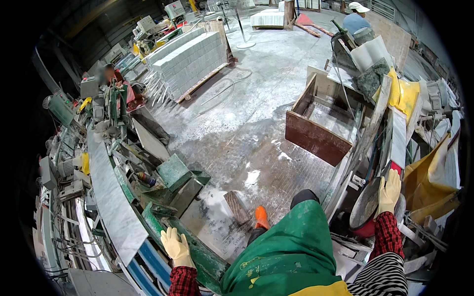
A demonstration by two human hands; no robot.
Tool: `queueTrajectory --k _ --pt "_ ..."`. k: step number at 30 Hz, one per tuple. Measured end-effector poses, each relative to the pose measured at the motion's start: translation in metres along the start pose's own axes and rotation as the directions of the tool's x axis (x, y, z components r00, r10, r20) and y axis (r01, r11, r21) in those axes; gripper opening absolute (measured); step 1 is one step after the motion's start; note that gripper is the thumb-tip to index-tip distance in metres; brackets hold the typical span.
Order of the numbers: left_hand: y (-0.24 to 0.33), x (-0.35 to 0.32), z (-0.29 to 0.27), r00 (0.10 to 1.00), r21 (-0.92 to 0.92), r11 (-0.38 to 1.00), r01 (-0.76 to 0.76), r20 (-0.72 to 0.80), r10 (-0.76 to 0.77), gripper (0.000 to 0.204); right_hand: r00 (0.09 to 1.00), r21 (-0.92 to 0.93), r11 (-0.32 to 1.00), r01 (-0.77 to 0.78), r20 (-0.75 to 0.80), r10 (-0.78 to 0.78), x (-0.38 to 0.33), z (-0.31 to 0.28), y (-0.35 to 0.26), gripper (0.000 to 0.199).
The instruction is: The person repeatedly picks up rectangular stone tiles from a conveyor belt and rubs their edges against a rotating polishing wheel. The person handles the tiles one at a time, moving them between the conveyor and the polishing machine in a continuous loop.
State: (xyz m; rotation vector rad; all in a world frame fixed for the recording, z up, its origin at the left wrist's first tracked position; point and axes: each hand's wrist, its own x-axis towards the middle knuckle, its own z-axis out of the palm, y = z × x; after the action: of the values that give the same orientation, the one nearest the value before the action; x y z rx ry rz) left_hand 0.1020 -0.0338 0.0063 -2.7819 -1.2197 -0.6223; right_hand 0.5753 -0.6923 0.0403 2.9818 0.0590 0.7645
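Observation:
My left hand, in a cream rubber glove with a red checked sleeve, hangs over the edge of the green metal machine frame. Its fingers are spread and hold nothing. Beside it a long grey-veined marble slab lies along the machine, on blue rails. On the right, my gloved right hand has its fingers stretched out close to the end of a pale stone strip. Whether the fingertips touch the strip, I cannot tell. Just left of that hand sits a round, red-sided basin.
A wooden crate stands ahead on the right; a wood block lies on the wet floor near my orange boot. Stacked pale tiles stand farther off. One person is at the far right, another behind the left machine.

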Motion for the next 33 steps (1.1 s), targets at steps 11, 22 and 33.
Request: queueTrajectory --k 11,22,33 --pt "-0.004 0.000 0.004 1.000 0.015 1.000 -0.020 -0.011 0.020 0.042 0.999 0.015 1.000 0.011 -0.054 -0.010 -0.010 -0.005 -0.004 0.052" --pt "-0.002 0.000 0.003 0.999 0.039 0.999 -0.033 -0.005 0.034 0.040 0.997 0.013 1.000 0.021 -0.069 -0.020 -0.019 -0.016 -0.012 0.050" --pt "-0.002 0.000 0.002 0.998 0.044 0.998 -0.054 0.009 0.054 0.039 0.999 -0.007 1.000 -0.017 -0.040 0.016 -0.030 -0.017 -0.014 0.050"
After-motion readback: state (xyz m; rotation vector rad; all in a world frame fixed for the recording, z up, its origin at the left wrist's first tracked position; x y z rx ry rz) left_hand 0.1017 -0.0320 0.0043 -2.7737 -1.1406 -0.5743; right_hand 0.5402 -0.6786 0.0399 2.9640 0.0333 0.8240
